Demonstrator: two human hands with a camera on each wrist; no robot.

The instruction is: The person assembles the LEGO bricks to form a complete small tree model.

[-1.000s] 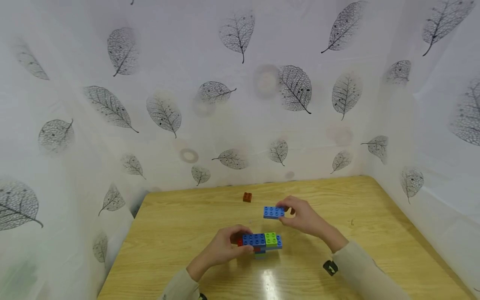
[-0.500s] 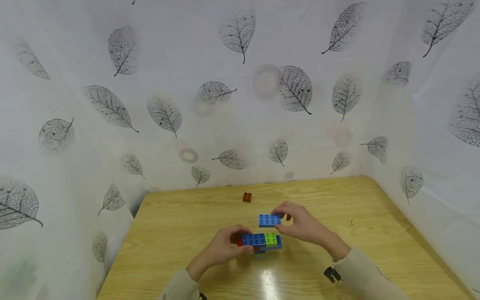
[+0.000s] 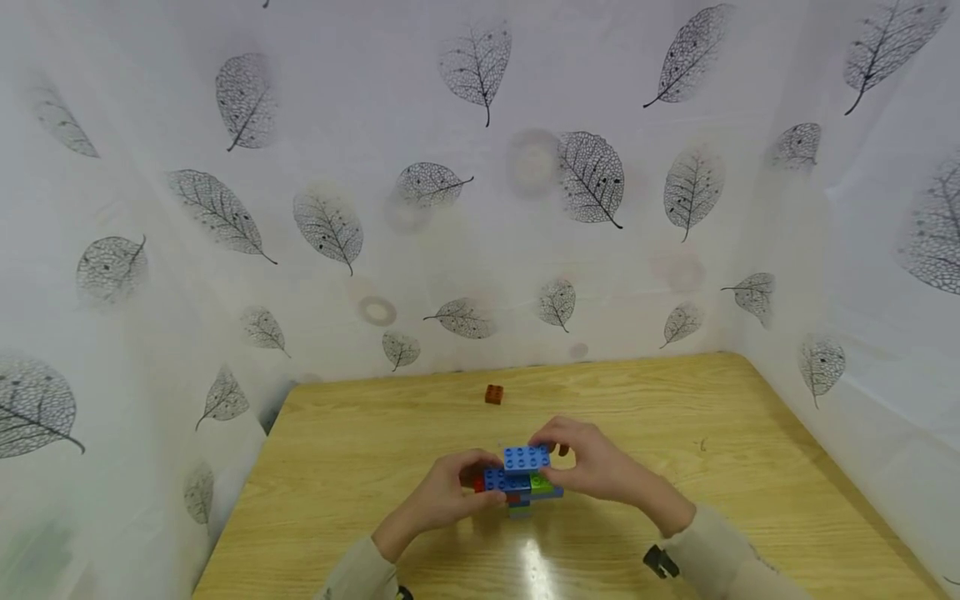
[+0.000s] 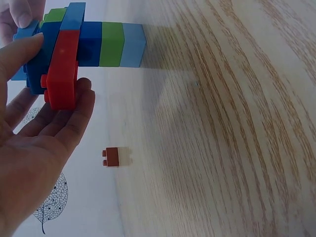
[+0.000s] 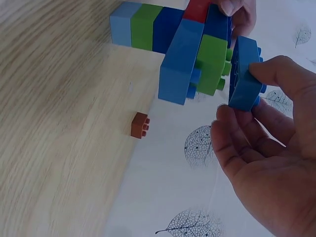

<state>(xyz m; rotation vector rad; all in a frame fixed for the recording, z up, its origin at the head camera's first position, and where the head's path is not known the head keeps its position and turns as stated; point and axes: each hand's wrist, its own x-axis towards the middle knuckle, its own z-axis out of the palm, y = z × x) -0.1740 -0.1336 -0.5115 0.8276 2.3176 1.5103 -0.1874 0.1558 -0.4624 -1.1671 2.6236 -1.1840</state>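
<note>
A toy-brick structure [image 4: 89, 44] stands upright on the table: a column of light blue, green and dark blue bricks, with a red brick [image 4: 63, 74] and a blue brick [image 5: 180, 61] jutting out to either side above. On top sit a dark blue brick [image 3: 495, 478] and a lime green brick [image 5: 211, 64]. My left hand [image 3: 453, 492] grips the structure's left end between thumb and fingers. My right hand [image 3: 596, 467] pinches a loose blue brick [image 5: 245, 74] by its right end, close over the green brick's studs, with a narrow gap showing in the right wrist view.
A small brown brick [image 3: 493, 394] lies alone farther back on the wooden table [image 3: 360, 433]. A pale curtain with leaf prints [image 3: 480, 250] encloses the table's back and sides.
My right hand has brought the loose blue brick toward me, leftward and down over the structure's top. The left hand keeps its grip in the same place.
</note>
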